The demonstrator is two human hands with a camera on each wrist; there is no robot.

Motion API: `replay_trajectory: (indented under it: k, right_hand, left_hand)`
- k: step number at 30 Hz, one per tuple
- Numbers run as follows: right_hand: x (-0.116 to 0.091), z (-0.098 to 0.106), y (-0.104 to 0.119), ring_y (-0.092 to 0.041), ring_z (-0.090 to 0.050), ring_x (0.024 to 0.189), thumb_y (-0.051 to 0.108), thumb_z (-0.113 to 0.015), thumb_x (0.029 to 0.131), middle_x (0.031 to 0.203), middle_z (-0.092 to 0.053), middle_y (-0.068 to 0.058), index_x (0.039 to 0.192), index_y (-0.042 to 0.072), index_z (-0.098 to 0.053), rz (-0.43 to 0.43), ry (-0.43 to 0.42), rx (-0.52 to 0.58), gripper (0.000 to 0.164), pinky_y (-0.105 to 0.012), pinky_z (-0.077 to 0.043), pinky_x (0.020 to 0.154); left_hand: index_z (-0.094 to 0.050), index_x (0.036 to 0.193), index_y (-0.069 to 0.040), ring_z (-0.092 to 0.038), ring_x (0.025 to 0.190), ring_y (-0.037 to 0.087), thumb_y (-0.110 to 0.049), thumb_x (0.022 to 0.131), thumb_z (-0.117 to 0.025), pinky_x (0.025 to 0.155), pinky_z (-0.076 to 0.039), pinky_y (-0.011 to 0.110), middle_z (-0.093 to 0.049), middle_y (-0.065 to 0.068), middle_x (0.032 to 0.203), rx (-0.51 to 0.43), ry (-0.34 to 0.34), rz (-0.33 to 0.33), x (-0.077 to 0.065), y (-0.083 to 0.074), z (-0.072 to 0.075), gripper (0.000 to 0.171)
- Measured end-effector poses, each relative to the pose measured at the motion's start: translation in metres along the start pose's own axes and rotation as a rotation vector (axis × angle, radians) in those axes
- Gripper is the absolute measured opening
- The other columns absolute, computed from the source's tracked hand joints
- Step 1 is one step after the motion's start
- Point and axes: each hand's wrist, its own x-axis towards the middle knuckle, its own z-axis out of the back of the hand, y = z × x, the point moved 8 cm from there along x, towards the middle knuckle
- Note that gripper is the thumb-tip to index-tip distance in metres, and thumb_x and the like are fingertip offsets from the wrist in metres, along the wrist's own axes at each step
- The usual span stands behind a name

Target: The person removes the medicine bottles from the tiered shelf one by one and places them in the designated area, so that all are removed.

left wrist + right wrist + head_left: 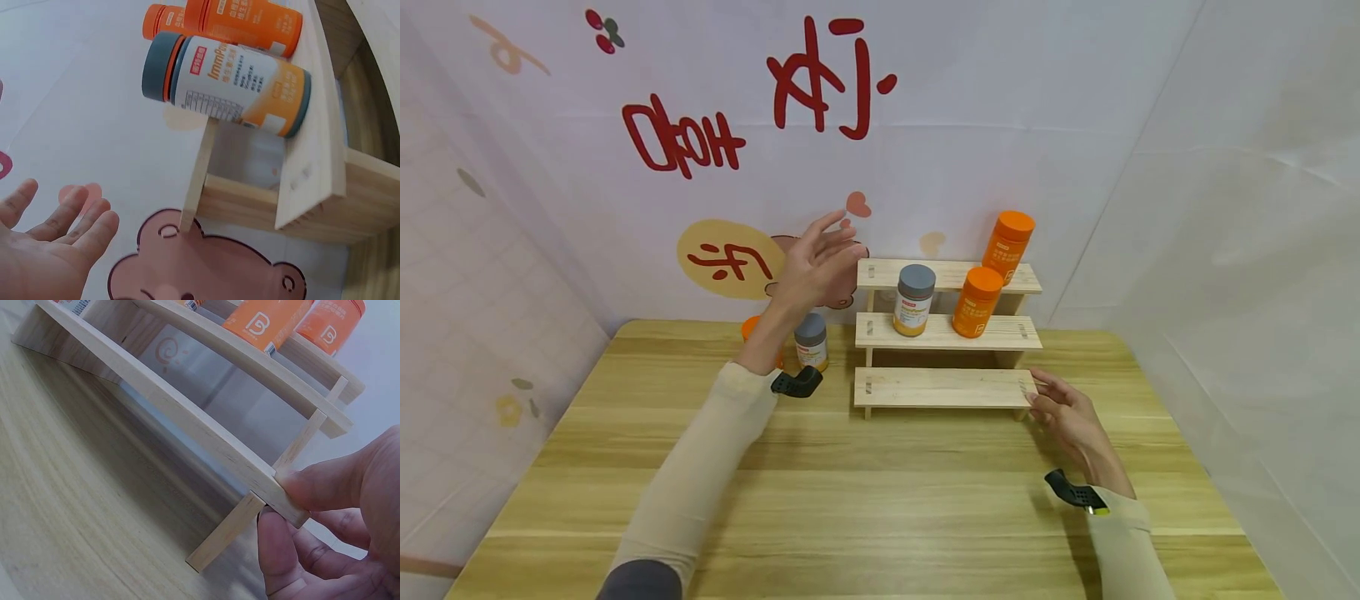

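A three-tier wooden shelf [943, 388] stands near the back wall. My right hand [1070, 418] pinches the right end of its lowest board, thumb above and fingers below, as the right wrist view shows. Beside the top board's left end, my left hand [811, 268] is raised with its fingers extended and holds nothing. On the middle board stand a grey-lidded supplement bottle [913, 304] and an orange bottle [977, 303]. Another orange bottle [1009, 242] stands on the top board at the right.
Left of the shelf, a second grey-lidded bottle [811, 340] stands on the wooden table [880, 508]. Behind my left forearm, an orange-lidded bottle [749, 327] is mostly hidden. White printed sheets [1000, 100] enclose the back and sides.
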Motion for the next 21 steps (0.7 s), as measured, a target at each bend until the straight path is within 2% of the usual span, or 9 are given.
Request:
replay_trajectory:
  k: [7,10,13,21]
  right_hand:
    - [0.001,0.001,-0.001,-0.002,-0.062,0.099,0.011,-0.063,0.102,0.115,-0.061,0.01,0.16,0.001,-0.029,0.0,-0.007,0.002,0.068,-0.02,-0.056,0.084]
    - [0.001,0.001,-0.001,-0.003,-0.062,0.099,0.011,-0.063,0.102,0.115,-0.062,0.01,0.16,0.001,-0.03,-0.001,-0.01,0.005,0.067,-0.02,-0.056,0.084]
    - [0.001,0.001,-0.001,-0.003,-0.062,0.099,0.011,-0.063,0.102,0.115,-0.062,0.011,0.16,0.002,-0.03,-0.003,-0.007,0.003,0.067,-0.02,-0.056,0.084]
    - [0.0,0.001,0.001,-0.002,-0.064,0.1,0.01,-0.062,0.103,0.114,-0.063,0.012,0.157,0.006,-0.037,0.023,-0.004,-0.017,0.06,-0.02,-0.057,0.085]
  left_hand:
    - [-0.037,0.16,-0.017,-0.046,0.145,0.033,-0.026,0.097,-0.068,0.121,-0.04,0.047,-0.046,0.02,0.156,0.026,0.09,0.013,0.016,-0.004,-0.023,0.07]
    - [-0.035,0.16,-0.018,-0.047,0.144,0.03,-0.026,0.097,-0.068,0.12,-0.041,0.048,-0.046,0.019,0.156,0.04,0.117,0.034,0.023,-0.003,-0.032,0.071]
    - [-0.036,0.16,-0.022,-0.048,0.144,0.026,-0.029,0.097,-0.068,0.118,-0.043,0.049,-0.047,0.015,0.155,0.051,0.128,0.058,0.029,-0.001,-0.04,0.072]
    - [-0.036,0.16,-0.027,-0.048,0.144,0.026,-0.04,0.096,-0.069,0.118,-0.043,0.049,-0.049,0.012,0.155,0.094,0.164,0.088,0.041,0.0,-0.059,0.074]
